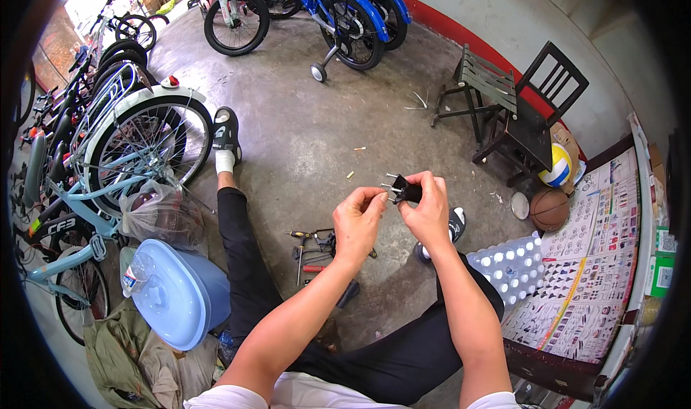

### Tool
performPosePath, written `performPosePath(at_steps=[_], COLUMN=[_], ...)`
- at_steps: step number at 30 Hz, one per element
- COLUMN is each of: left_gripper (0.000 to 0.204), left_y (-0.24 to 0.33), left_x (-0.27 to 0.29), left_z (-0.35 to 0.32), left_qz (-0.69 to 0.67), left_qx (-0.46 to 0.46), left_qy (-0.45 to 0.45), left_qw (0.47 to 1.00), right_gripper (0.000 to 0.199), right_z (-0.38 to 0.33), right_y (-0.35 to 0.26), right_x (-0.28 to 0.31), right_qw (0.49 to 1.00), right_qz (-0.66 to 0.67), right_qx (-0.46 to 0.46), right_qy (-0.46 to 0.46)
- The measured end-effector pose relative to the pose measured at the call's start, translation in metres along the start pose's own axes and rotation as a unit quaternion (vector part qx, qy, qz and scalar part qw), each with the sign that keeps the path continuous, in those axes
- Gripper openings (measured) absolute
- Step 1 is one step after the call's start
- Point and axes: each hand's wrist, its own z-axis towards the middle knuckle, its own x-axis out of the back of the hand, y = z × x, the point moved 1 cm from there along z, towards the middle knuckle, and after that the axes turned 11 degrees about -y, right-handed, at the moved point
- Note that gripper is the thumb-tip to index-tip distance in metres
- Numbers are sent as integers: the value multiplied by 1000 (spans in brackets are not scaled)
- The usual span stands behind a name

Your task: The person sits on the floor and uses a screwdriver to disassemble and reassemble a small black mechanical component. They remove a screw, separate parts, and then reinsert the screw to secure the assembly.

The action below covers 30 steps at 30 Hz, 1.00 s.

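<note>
Small black bracket-like part (410,191), with silver metal bolts (391,187) jutting from its left side, is held up off the floor between the two hands. The right hand (430,211) grips it, thumb and fingers closed on its body; the left hand (358,222) is pinched narrow at the bolt ends, though whether it holds a bolt or something smaller I cannot tell. Work on the part looks partway: the bolts appear to be in it, but it is mounted on nothing yet, and how firmly they are seated is unclear. Below and left of the hands, dark metal tools (325,246) and a slim red-handled tool (313,269) lie on the grey concrete floor (288,150), untouched. Farther left stands a light blue plastic lidded tub (180,301).
</note>
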Motion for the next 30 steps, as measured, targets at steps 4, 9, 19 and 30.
performPosePath(at_steps=[4, 9, 19, 30], left_gripper=[15, 23, 24, 16], left_y=[-4, 4, 1, 1], left_x=[3, 0, 0, -3], left_z=[1, 0, 1, -2], left_qz=[1, -1, -12, -19], left_qx=[-18, -37, -39, -17], left_qy=[-12, -15, -13, -11], left_qw=[1000, 999, 999, 1000], right_gripper=[38, 37, 38, 37], right_z=[0, 0, 1, 1], right_y=[-1, 0, 1, 3], right_x=[-1, -1, -2, -1], right_qw=[1000, 1000, 1000, 999], right_qz=[-7, -10, 20, 23], right_qx=[4, -1, -17, -30], right_qy=[0, 4, -7, -9])
